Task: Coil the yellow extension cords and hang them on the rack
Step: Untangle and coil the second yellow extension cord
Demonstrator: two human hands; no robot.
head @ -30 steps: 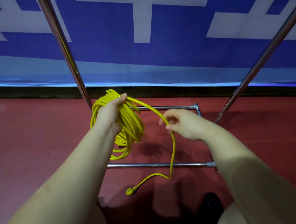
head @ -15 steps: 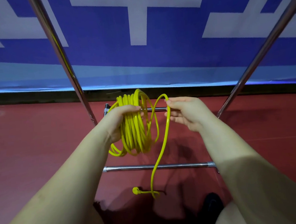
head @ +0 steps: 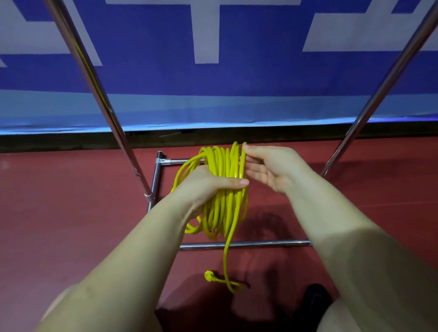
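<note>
At the bottom edge of the frame, two bare forearms reach up from the lower corners toward the middle, with a dark shoe (head: 314, 301) showing between them on the red floor (head: 49, 214). Just above the shoe, in the lower middle, the yellow plug (head: 209, 275) lies on the floor, and the loose tail of the yellow extension cord (head: 224, 191) bends there and rises straight up past the near bar (head: 269, 244) of the metal rack (head: 101, 96), a horizontal chrome tube low across the centre.

In the middle of the frame the left hand (head: 203, 186) grips the bundled coil of cord around its waist, thumb laid across the front of the strands and pointing right, fingers wrapped behind. The loops hang below the hand and arch above it. The right hand (head: 269, 170) is just to the right of the coil, palm facing left, with its fingers mostly straight; its fingertips (head: 245, 148) pinch the outermost strand at the top of the loops.

Behind the coil, the far base bar and a corner joint of the rack sit on the floor at centre left. Two chrome uprights slant away from the base, one to the upper left, one to the upper right. Beyond them a dark strip runs along the floor's edge, and a blue banner (head: 257, 60) with large white shapes fills the top half of the frame
</note>
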